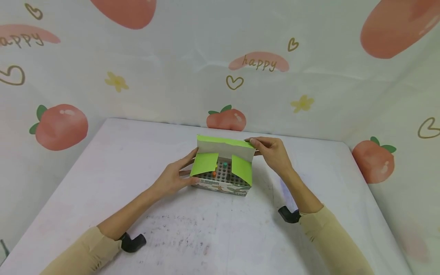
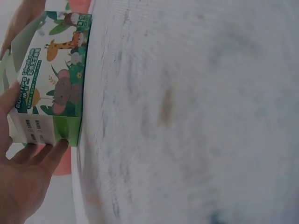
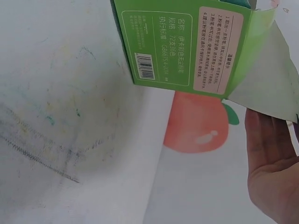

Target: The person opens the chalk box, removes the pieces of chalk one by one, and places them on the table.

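Note:
A chalk box (image 1: pixel 221 188) with its green lid (image 1: pixel 227 142) raised stands on the table. Two green side flaps (image 1: pixel 241 170) lean over the opening. Inside, a grid with round holes holds a few chalks, among them an orange chalk (image 1: pixel 214 174) and a teal chalk (image 1: pixel 225 165). My left hand (image 1: pixel 173 176) holds the box at its left end, thumb on the printed front and fingers along the side, as the left wrist view also shows. With thumb and fingers, my right hand (image 1: pixel 273 151) pinches the right corner of the lid.
The white table (image 1: pixel 165 236) carries dark smudges in front of the box. Behind it hangs a white cloth (image 1: pixel 182 76) printed with peaches and hearts. A black curved piece sits at each wrist, on the left (image 1: pixel 133 243) and on the right (image 1: pixel 288 214).

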Motion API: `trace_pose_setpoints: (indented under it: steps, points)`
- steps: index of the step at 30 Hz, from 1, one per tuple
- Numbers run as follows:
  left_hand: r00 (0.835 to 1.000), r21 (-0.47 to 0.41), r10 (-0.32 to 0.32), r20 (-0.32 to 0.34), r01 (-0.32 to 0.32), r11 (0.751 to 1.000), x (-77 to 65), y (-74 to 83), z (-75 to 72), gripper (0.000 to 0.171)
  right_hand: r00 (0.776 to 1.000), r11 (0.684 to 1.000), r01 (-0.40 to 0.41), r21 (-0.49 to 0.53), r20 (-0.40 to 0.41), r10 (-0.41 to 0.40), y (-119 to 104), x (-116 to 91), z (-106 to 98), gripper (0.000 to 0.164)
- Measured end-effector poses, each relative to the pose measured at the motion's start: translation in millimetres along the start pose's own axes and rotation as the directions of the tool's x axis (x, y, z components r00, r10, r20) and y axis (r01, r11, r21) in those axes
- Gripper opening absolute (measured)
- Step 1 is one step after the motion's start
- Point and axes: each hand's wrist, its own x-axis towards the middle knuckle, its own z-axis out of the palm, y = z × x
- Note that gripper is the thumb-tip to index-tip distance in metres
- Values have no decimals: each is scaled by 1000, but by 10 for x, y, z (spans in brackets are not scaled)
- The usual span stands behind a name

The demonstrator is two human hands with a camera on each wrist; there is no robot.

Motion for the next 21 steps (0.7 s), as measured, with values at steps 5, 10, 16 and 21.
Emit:
trace_pose_setpoints:
  steps: [5,10,16,21]
  points:
    - [1000,19,4,12,-5,1000,36,-9,-20,97,1000,1000,6,9,1,-6,-8,-41,-19,32]
    - [999,42,3,34,-4,999,75,10,-61,100,1000,1000,-6,-26,-22,6,6,-75,-44,32]
    - [997,46,-24,67,21,999,116,32,-93,101,994,969,-109,-222,-9,110,63,-95,-64,43]
    - [996,55,-44,79,40,998,125,14,-95,101,974,929,-181,-322,74,215,108,-86,-46,59]
